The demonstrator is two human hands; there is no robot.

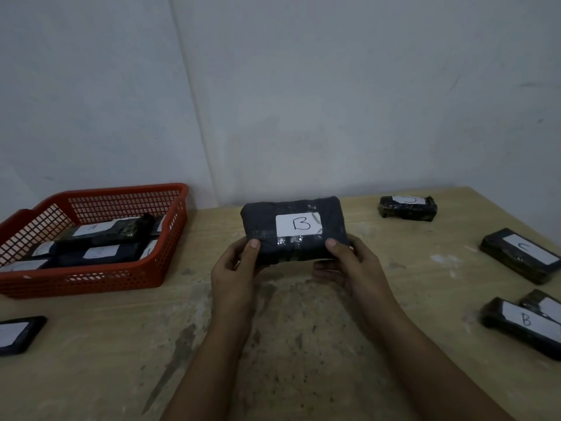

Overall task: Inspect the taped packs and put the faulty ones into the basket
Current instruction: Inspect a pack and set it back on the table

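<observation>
Both hands, left hand [235,268] and right hand [349,268], gripped the dark taped pack labelled B [296,230] by its near corners above the table's middle, label tilted toward the viewer for inspection; the red basket [100,279] waited at the table's left edge, already holding packs.

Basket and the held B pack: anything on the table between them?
Nothing: in the head view only bare table lies between the basket and the held pack.
</observation>
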